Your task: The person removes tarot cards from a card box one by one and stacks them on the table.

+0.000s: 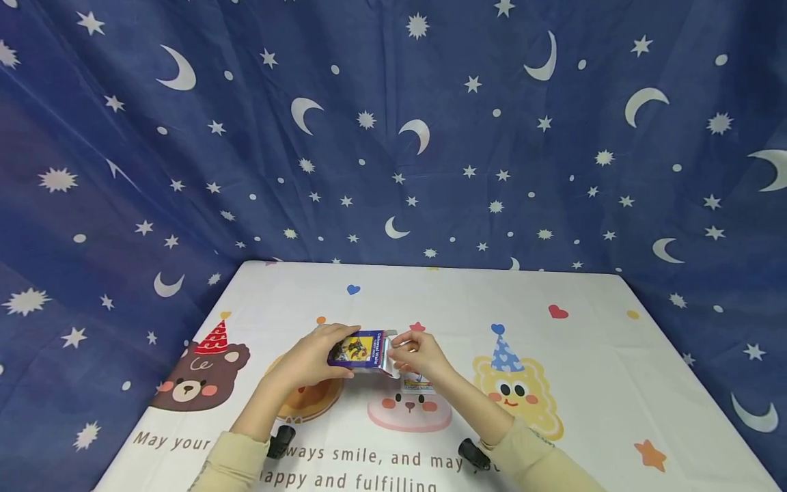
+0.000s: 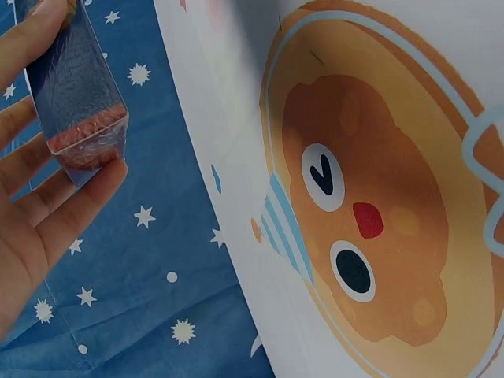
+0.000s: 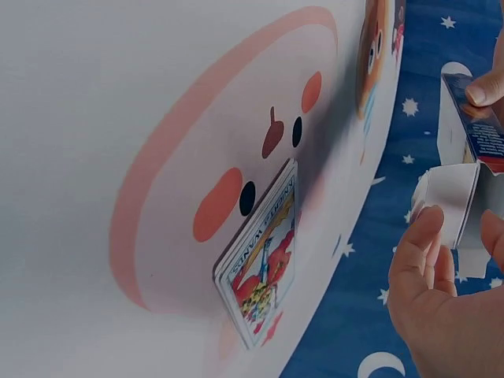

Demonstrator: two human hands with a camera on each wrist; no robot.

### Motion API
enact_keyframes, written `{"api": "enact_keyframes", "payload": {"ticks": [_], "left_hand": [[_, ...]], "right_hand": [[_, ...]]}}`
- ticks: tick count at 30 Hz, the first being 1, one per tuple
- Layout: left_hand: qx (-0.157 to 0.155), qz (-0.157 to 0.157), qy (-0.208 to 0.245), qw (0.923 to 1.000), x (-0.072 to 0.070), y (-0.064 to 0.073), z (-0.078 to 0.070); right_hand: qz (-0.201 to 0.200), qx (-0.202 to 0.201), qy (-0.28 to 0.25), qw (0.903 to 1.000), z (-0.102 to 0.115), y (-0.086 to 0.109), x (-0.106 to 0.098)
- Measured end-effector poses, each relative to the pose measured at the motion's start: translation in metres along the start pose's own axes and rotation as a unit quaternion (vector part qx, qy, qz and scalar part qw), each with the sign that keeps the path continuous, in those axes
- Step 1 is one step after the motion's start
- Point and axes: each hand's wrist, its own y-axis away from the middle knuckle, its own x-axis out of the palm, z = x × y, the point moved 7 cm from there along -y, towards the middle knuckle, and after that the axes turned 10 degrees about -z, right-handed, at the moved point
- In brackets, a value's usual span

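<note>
My left hand (image 1: 310, 357) grips a small dark blue card box (image 1: 359, 350) with a yellow picture on its front. In the left wrist view, clear wrap covers the closed red end of the box (image 2: 75, 79), and fingers reach beneath it. The other end stands open, its white flap (image 3: 449, 197) folded outward. At that flap is my right hand (image 1: 424, 354), fingertips right by its edge and the thumb held apart from the index finger. Below the hands, a neat stack of tarot cards (image 3: 264, 260) lies on the table, a "Knight of Wands" face on top.
A white tablecloth (image 1: 590, 383) printed with cartoon faces and lettering covers the table. Behind and beside it hangs a dark blue curtain (image 1: 381, 171) with moons and stars. Black devices (image 1: 473, 454) sit at both wrists.
</note>
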Motion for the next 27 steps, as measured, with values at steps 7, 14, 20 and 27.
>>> {"api": "enact_keyframes", "payload": {"ticks": [7, 14, 20, 27], "left_hand": [[-0.002, 0.004, -0.002, 1.0, 0.0, 0.003, -0.001], [0.007, -0.002, -0.009, 0.9999, -0.002, 0.0, -0.004], [0.013, -0.001, -0.011, 0.9999, -0.002, 0.001, -0.005], [0.017, 0.003, -0.008, 0.9998, -0.001, 0.0, -0.008]], "right_hand": [[0.0, 0.01, 0.007, 0.9999, -0.003, 0.002, 0.005], [-0.003, -0.009, 0.008, 0.9999, 0.002, 0.002, 0.008], [0.001, -0.014, -0.009, 0.9999, 0.003, 0.0, 0.015], [-0.013, -0.008, 0.002, 0.9999, 0.003, -0.001, 0.018]]}}
